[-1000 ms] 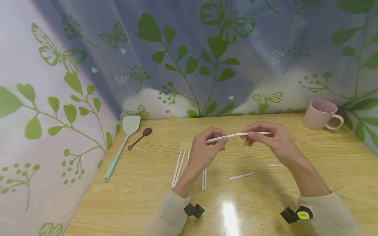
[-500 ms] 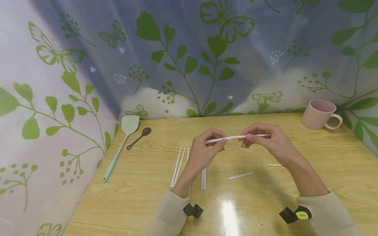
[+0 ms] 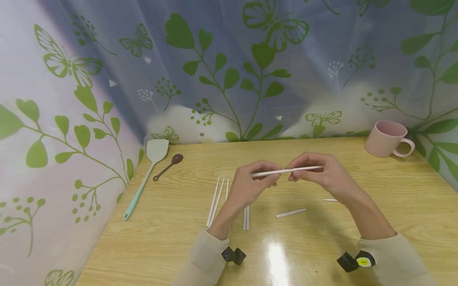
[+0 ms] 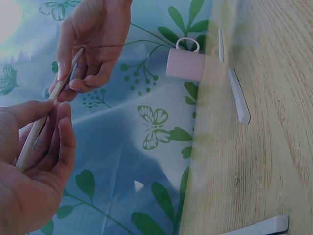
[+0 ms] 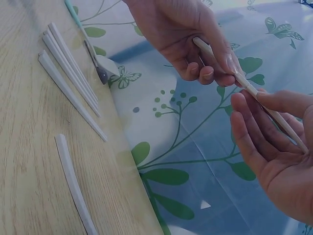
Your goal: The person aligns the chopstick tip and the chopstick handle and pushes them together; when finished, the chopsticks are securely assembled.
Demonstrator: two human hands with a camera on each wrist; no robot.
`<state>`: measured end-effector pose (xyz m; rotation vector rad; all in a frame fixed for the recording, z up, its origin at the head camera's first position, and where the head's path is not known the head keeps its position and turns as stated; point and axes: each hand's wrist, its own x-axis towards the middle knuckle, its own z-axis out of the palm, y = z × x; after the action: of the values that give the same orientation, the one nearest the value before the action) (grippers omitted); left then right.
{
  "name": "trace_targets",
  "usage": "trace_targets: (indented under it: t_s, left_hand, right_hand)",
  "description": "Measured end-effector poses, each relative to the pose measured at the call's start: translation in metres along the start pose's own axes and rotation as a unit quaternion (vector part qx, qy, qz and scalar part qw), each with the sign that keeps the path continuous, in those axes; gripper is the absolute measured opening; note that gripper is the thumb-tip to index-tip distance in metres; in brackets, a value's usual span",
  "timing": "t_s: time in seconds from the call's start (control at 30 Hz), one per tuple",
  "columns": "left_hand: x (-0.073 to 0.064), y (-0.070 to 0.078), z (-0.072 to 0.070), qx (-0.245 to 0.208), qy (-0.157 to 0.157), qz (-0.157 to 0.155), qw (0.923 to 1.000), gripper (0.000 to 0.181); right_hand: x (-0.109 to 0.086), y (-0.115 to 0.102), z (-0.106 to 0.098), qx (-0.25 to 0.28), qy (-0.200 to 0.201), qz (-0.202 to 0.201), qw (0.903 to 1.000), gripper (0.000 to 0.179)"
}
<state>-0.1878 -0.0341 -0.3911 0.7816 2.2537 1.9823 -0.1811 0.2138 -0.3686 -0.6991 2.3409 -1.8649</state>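
My left hand (image 3: 247,191) and right hand (image 3: 332,179) are raised over the table, fingertips almost meeting. Between them they hold a white chopstick (image 3: 267,173) level, each thumb and fingers pinching one half. A break or joint shows at its middle in the right wrist view, where the two halves (image 5: 248,88) meet end to end in line. Below the hands lies a short white stick piece (image 3: 291,213). Another white piece (image 3: 330,200) is partly hidden by the right wrist. Several white chopsticks (image 3: 214,204) lie beside and partly behind the left forearm.
A pale spatula (image 3: 144,182) with a mint handle lies at the left, next to a small brown spoon (image 3: 168,167). At the back right stands a pink mug (image 3: 384,139). A leaf-patterned curtain (image 3: 222,71) borders the wooden table (image 3: 143,250).
The chopstick, bent at its middle a second ago, is now nearly straight. Both hands have come closer together and slightly lower, with less of the stick showing between them.
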Motion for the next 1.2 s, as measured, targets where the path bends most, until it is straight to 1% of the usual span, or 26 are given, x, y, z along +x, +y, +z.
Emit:
trace_targets:
  t_s: [0.23,0.4,0.53,0.7,0.8,0.97,1.07,1.2]
  left_hand:
    - [-0.002,0.002,0.002,-0.012,0.005,0.001,0.9999,0.018]
    - [-0.003,0.003,0.005,-0.019,0.012,0.0,0.9997,0.014]
    - [-0.002,0.004,0.006,-0.015,0.019,0.001,0.9997,0.012]
    - [0.0,0.006,0.006,-0.01,0.014,0.005,0.9998,0.012]
    - [0.0,0.007,0.002,-0.006,0.005,0.001,1.0,0.014]
    - [-0.005,0.007,-0.009,0.019,-0.006,-0.008,0.9998,0.02]
    - [-0.008,0.006,-0.017,0.032,-0.002,-0.009,0.9994,0.022]
    - [-0.013,0.005,-0.027,0.047,0.006,-0.016,0.9987,0.021]
  right_hand:
    - [-0.001,-0.001,0.003,0.0,0.0,0.001,1.0,0.016]
    - [-0.001,-0.002,0.006,-0.005,0.009,0.001,0.9999,0.015]
    - [0.0,-0.003,0.009,-0.004,0.02,0.002,0.9998,0.014]
    - [0.002,-0.003,0.009,-0.001,0.022,-0.003,0.9998,0.013]
    - [0.003,-0.002,0.007,-0.003,0.011,-0.011,0.9999,0.013]
    - [0.004,0.001,0.001,0.0,-0.007,-0.029,0.9996,0.011]
    - [0.003,0.003,-0.002,0.0,0.0,-0.025,0.9997,0.011]
    - [0.004,0.003,-0.002,-0.003,0.021,-0.002,0.9998,0.015]
